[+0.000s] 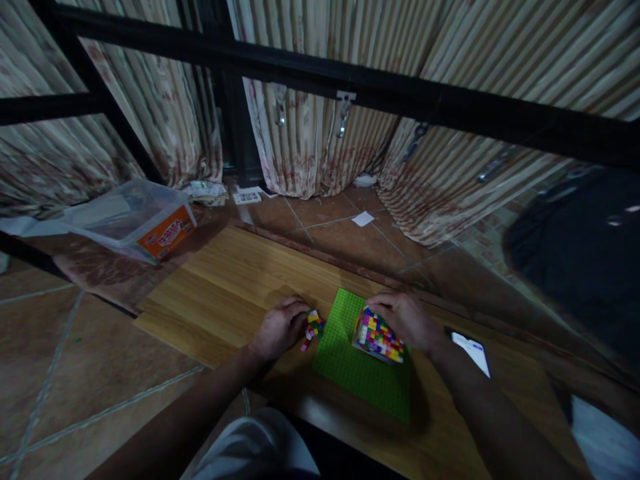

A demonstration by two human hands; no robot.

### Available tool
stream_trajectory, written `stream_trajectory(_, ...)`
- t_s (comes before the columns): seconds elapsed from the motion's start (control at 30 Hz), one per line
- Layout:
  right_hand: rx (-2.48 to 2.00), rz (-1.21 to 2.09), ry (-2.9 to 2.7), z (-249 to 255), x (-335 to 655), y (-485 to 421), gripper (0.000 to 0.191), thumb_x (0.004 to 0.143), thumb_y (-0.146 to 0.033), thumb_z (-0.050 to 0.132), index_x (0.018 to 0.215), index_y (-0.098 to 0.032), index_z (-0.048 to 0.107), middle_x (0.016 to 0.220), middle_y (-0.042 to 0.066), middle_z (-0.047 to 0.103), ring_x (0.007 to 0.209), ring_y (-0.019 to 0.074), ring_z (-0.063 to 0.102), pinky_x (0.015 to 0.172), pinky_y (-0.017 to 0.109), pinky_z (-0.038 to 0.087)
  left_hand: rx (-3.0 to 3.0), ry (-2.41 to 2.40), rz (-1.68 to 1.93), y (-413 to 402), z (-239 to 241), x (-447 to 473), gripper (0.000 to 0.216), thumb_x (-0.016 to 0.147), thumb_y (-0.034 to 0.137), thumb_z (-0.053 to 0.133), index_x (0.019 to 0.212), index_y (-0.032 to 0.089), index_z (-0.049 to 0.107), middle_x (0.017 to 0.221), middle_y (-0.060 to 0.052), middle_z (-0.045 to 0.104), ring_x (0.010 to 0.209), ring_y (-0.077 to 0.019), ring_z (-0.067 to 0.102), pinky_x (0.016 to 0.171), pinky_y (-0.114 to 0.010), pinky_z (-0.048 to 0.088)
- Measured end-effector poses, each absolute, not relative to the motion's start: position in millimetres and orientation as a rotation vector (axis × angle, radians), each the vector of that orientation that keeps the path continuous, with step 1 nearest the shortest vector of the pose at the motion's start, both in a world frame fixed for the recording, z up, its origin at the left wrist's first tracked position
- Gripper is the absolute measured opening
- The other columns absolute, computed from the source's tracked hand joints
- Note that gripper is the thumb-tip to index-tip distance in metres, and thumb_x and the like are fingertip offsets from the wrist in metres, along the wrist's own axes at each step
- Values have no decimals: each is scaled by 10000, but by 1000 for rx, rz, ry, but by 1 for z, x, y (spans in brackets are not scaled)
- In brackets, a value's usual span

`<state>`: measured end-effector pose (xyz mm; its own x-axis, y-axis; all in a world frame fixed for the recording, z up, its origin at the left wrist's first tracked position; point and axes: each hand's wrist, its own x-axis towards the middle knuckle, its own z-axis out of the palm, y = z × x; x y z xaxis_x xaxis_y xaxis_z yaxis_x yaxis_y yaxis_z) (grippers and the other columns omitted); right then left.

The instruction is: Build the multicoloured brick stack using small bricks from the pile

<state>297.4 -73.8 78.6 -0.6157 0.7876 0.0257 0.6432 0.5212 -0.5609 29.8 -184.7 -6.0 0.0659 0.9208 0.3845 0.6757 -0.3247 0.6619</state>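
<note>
On the bench lies a green studded baseplate (345, 360), turned at an angle. A block built of many-coloured toy bricks (379, 337) stands on it, toward its far right part. My right hand (404, 317) is closed in a pinch at the block's far edge; whatever is between its fingertips is hidden. Left of the baseplate, a small pile of loose toy bricks (314, 325) in pink, yellow, green and white lies on the wood. My left hand (281, 328) is beside that pile, fingers curled with the tips at its left edge. What they hold, if anything, cannot be made out.
The wooden bench (225, 280) runs across in front of me, with a phone (471, 352) lit up at its right. A clear plastic bin (135, 217) with an orange label sits beyond on the left. Striped curtains (320, 147) hang behind a dark metal frame (300, 60).
</note>
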Motion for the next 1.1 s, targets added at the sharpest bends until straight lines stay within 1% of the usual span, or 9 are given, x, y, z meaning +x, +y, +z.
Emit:
stream_trajectory(0.1, -1241, 819, -2421, 74, 301, -74, 221, 888, -296, 569, 890, -248, 784, 920, 26, 797, 815, 213, 737, 777, 320, 549, 2031, 1619, 1134, -185, -5, 30, 207, 931, 179, 499, 1007, 213, 688, 1032, -69, 685, 960, -179, 645, 881, -311, 533)
stream_trajectory(0.23, -1259, 950, -2271, 71, 308, -78, 288, 880, -309, 587, 1111, -231, 740, 1060, 49, 782, 927, 225, 742, 845, 367, 565, 2022, 1601, 1128, -185, -2, 31, 213, 932, 174, 489, 996, 207, 689, 1021, -65, 685, 943, -171, 645, 876, -304, 531)
stream_trajectory(0.3, -1275, 886, -2208, 74, 308, -86, 312, 882, -324, 591, 1147, -225, 722, 1088, 59, 773, 959, 229, 736, 880, 383, 561, 2014, 1596, 1123, -185, -2, 30, 216, 934, 176, 487, 1005, 205, 689, 1026, -63, 685, 951, -170, 644, 889, -307, 529)
stream_trajectory(0.4, -1308, 628, -2105, 84, 297, -112, 269, 912, -339, 562, 1079, -226, 740, 1079, 67, 770, 1005, 239, 719, 938, 402, 536, 2002, 1607, 1116, -185, -3, 30, 220, 929, 177, 495, 1029, 210, 688, 1051, -62, 683, 982, -174, 642, 912, -316, 526)
stream_trajectory(0.47, -1266, 547, -2075, 87, 280, -135, 260, 946, -308, 522, 1069, -229, 737, 1075, 67, 763, 990, 224, 713, 912, 371, 540, 2009, 1607, 1106, -185, -4, 30, 229, 931, 179, 493, 1049, 212, 686, 1073, -64, 681, 1001, -177, 641, 923, -320, 526)
stream_trajectory(0.57, -1159, 545, -2188, 79, 249, -164, 288, 970, -222, 459, 1055, -222, 734, 1030, 68, 763, 942, 213, 708, 855, 336, 542, 2030, 1610, 1077, -186, -5, 30, 242, 944, 201, 482, 1077, 211, 684, 1090, -71, 683, 1032, -185, 642, 943, -332, 525)
stream_trajectory(0.7, -1300, 461, -2348, 51, 215, -178, 335, 945, -98, 417, 1024, -190, 729, 942, 88, 751, 881, 227, 694, 818, 328, 520, 2076, 1648, 1047, -187, -5, 29, 282, 964, 262, 474, 1164, 216, 667, 1188, -90, 663, 1133, -205, 620, 988, -358, 516)
stream_trajectory(0.9, -1581, 351, -2384, 32, 192, -171, 239, 918, -78, 479, 955, -153, 703, 923, 125, 707, 876, 244, 667, 765, 314, 493, 2233, 1578, 888, -188, 2, 28, 380, 964, 307, 485, 1312, 198, 592, 1356, -125, 594, 1270, -248, 539, 1065, -433, 447)
stream_trajectory(1.1, -1599, 466, -2254, 21, 189, -176, 232, 881, -50, 493, 942, -160, 688, 931, 103, 677, 834, 210, 642, 734, 282, 477, 2251, 1514, 752, -191, 14, 29, 519, 912, 395, 577, 1398, 222, 524, 1426, -120, 554, 1288, -293, 500, 1069, -494, 396)
